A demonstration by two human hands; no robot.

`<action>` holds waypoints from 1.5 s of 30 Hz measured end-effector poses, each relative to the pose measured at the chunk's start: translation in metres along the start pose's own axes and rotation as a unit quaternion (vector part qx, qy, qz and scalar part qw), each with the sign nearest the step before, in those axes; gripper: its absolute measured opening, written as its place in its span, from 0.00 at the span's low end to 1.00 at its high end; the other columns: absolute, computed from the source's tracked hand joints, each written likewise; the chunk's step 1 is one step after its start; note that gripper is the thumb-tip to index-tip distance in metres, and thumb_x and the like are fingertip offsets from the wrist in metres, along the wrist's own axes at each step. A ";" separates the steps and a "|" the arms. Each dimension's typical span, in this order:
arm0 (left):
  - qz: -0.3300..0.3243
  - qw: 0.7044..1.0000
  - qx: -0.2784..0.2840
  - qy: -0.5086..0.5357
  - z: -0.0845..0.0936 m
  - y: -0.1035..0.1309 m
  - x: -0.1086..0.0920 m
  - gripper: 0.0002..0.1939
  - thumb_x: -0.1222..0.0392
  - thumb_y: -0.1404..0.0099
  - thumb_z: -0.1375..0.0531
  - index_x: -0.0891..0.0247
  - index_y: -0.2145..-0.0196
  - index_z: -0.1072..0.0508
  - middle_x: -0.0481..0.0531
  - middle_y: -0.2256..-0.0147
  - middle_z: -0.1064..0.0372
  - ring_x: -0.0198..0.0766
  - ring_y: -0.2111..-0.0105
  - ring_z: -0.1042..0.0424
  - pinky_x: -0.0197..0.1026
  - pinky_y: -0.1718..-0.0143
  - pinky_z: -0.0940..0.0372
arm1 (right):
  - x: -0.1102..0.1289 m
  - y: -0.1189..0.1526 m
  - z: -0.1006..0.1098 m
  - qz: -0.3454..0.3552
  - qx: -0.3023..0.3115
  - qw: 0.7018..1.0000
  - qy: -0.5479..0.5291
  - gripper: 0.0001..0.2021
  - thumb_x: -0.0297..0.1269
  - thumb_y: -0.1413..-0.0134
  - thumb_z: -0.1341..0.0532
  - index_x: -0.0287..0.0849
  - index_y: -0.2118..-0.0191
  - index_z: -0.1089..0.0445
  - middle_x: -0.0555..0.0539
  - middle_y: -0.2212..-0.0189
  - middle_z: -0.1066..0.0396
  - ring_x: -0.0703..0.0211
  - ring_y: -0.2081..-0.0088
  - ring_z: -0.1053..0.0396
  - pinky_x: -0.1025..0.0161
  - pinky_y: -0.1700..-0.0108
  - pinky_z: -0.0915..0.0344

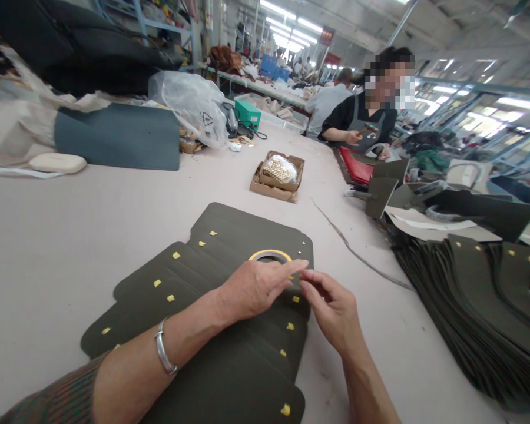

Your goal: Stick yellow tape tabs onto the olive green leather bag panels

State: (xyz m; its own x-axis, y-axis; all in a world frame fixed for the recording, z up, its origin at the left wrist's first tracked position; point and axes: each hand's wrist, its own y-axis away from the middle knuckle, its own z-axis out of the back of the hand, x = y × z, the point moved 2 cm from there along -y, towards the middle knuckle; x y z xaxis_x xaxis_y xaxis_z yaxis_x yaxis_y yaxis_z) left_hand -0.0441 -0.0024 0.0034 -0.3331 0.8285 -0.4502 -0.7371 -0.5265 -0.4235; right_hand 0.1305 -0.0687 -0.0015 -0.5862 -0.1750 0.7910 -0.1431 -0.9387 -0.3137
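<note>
My left hand (256, 288) is closed around a roll of yellow tape (271, 254), whose near side is hidden by the hand. Its index finger points to the right, and a bit of yellow shows by the fingers. Close to those fingertips, my right hand (333, 309) is pinched; whatever lies between its thumb and finger is too small to make out. Beneath both hands, overlapping dark green leather-like panels (242, 229) lie flat on the table. Small yellow tape pieces (176, 255) dot their edges, and two tiny shiny studs (304, 242) sit near the upper right corner.
An open cardboard box (277, 176) of gold-coloured hardware stands beyond the panels. A cord (353, 250) crosses the table (128, 206). Stacked dark green strips (477, 306) fill the right side. A co-worker (362, 112) stands across the table. Clear plastic bag (192, 106) at back left.
</note>
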 end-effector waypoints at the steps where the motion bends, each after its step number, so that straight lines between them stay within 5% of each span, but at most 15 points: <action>1: -0.001 1.000 -0.006 0.003 -0.001 0.001 -0.001 0.21 0.62 0.30 0.49 0.59 0.41 0.44 0.52 0.51 0.29 0.35 0.52 0.29 0.38 0.52 0.33 | 0.004 0.001 -0.003 0.039 0.001 0.999 0.020 0.10 0.37 0.43 0.41 0.43 0.57 0.27 0.46 0.62 0.25 0.59 0.64 0.29 0.64 0.62 0.32; 8: 0.008 1.000 0.003 -0.007 -0.003 0.000 -0.006 0.18 0.63 0.31 0.48 0.60 0.44 0.43 0.53 0.53 0.28 0.38 0.54 0.27 0.39 0.56 0.31 | 0.012 0.003 -0.012 0.168 0.004 0.981 0.100 0.07 0.29 0.40 0.46 0.44 0.64 0.30 0.48 0.68 0.27 0.62 0.65 0.30 0.65 0.62 0.34; 14: 0.013 0.999 0.043 -0.001 0.001 -0.002 -0.010 0.07 0.64 0.30 0.51 0.61 0.56 0.36 0.49 0.61 0.29 0.36 0.58 0.28 0.37 0.58 0.34 | 0.011 0.008 -0.012 0.203 -0.064 0.961 0.175 0.07 0.27 0.45 0.44 0.43 0.70 0.31 0.51 0.76 0.28 0.65 0.74 0.32 0.67 0.69 0.36; 17: 0.017 0.998 0.031 -0.051 0.001 -0.002 -0.010 0.06 0.64 0.31 0.50 0.61 0.62 0.34 0.48 0.66 0.31 0.35 0.65 0.30 0.34 0.66 0.37 | 0.012 0.009 -0.016 0.154 -0.084 0.972 0.154 0.06 0.28 0.48 0.43 0.43 0.70 0.29 0.51 0.76 0.28 0.65 0.75 0.32 0.67 0.69 0.36; 21: -0.028 0.987 -0.005 -0.159 -0.001 -0.002 -0.013 0.08 0.65 0.32 0.51 0.60 0.66 0.33 0.48 0.71 0.35 0.36 0.73 0.35 0.36 0.76 0.44 | 0.007 0.007 -0.023 -0.062 -0.063 0.995 -0.046 0.05 0.36 0.49 0.40 0.41 0.72 0.29 0.52 0.81 0.30 0.64 0.80 0.32 0.68 0.75 0.35; 24: -0.057 0.984 -0.042 -0.164 -0.002 0.001 -0.020 0.11 0.64 0.31 0.52 0.60 0.67 0.32 0.48 0.72 0.36 0.36 0.75 0.37 0.37 0.77 0.45 | -0.003 0.003 -0.026 -0.182 -0.042 0.963 -0.193 0.09 0.41 0.53 0.36 0.40 0.74 0.30 0.52 0.83 0.31 0.64 0.82 0.33 0.68 0.79 0.34; 28: -0.068 0.986 -0.063 -0.141 -0.004 0.002 -0.028 0.12 0.64 0.29 0.54 0.61 0.66 0.33 0.48 0.72 0.37 0.33 0.75 0.38 0.36 0.74 0.43 | -0.027 -0.008 -0.016 -0.254 -0.079 0.932 -0.246 0.13 0.43 0.60 0.32 0.38 0.74 0.29 0.52 0.83 0.32 0.65 0.83 0.34 0.68 0.80 0.33; 37: 0.029 0.969 0.054 -0.241 -0.021 -0.006 0.004 0.06 0.63 0.31 0.50 0.62 0.63 0.33 0.52 0.67 0.35 0.42 0.66 0.36 0.41 0.67 0.39 | -0.046 -0.020 -0.002 -0.228 -0.003 0.969 -0.098 0.18 0.50 0.53 0.35 0.37 0.70 0.26 0.49 0.79 0.29 0.65 0.79 0.32 0.69 0.76 0.31; 45: 0.024 0.969 0.063 -0.236 -0.022 -0.008 0.003 0.06 0.65 0.32 0.50 0.62 0.63 0.34 0.53 0.66 0.36 0.44 0.66 0.38 0.45 0.66 0.39 | -0.043 -0.024 -0.003 -0.161 0.011 0.986 0.049 0.14 0.48 0.48 0.39 0.40 0.70 0.26 0.50 0.79 0.30 0.64 0.78 0.34 0.68 0.75 0.34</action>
State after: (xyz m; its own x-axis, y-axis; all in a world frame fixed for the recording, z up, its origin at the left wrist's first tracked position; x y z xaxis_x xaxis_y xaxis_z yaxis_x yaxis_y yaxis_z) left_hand -0.0265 -0.0002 -0.0123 -0.5788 0.8142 -0.0448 -0.7704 -0.5640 -0.2974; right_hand 0.1561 -0.0379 -0.0294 -0.5879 0.1609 0.7928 -0.3166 -0.9476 -0.0425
